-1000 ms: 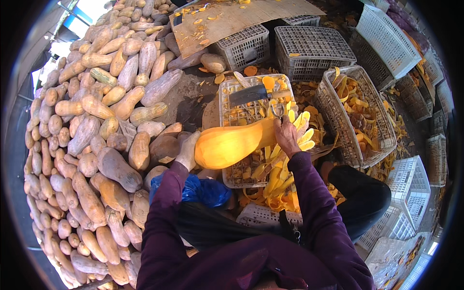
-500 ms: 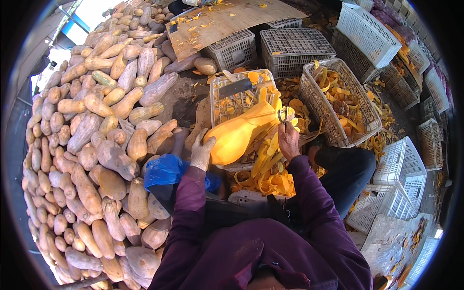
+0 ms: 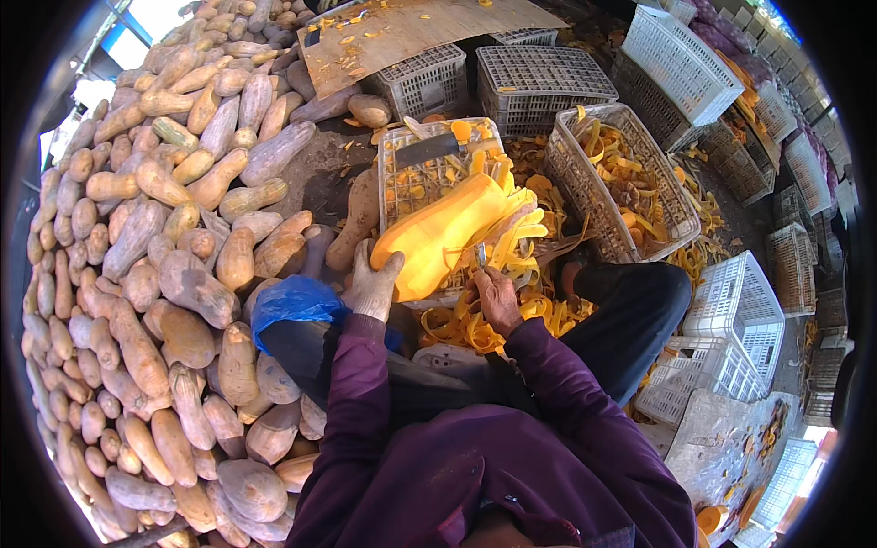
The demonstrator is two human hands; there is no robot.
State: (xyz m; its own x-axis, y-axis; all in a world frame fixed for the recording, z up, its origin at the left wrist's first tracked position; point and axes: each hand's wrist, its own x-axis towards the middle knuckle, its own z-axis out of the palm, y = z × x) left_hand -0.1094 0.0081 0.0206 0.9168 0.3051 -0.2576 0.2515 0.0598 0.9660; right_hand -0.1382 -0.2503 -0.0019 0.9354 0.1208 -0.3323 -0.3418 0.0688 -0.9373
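A peeled orange butternut squash (image 3: 448, 236) lies tilted over a white plastic crate (image 3: 391, 187). My left hand (image 3: 373, 285), in a pale glove, grips its near left end. In my bare right hand (image 3: 498, 300) is a peeler (image 3: 481, 255), its metal end close against the squash's right side; whether the blade touches is hard to tell. Long orange peelings (image 3: 523, 233) hang and pile around the squash's far end. A knife (image 3: 426, 151) with a dark blade rests on the crate beyond the squash.
A large heap of unpeeled squashes (image 3: 201, 283) fills the left side. To the right stands a crate of peelings (image 3: 630, 187). Upturned crates (image 3: 545, 87) and a board (image 3: 411, 46) are at the back. White crates (image 3: 735, 301) stand far right; a blue plastic bag (image 3: 292, 309) covers my left knee.
My right hand has moved nearer to me and left with the peeler, from the squash's far end toward its middle. My left hand keeps its grip. The whole view has shifted slightly.
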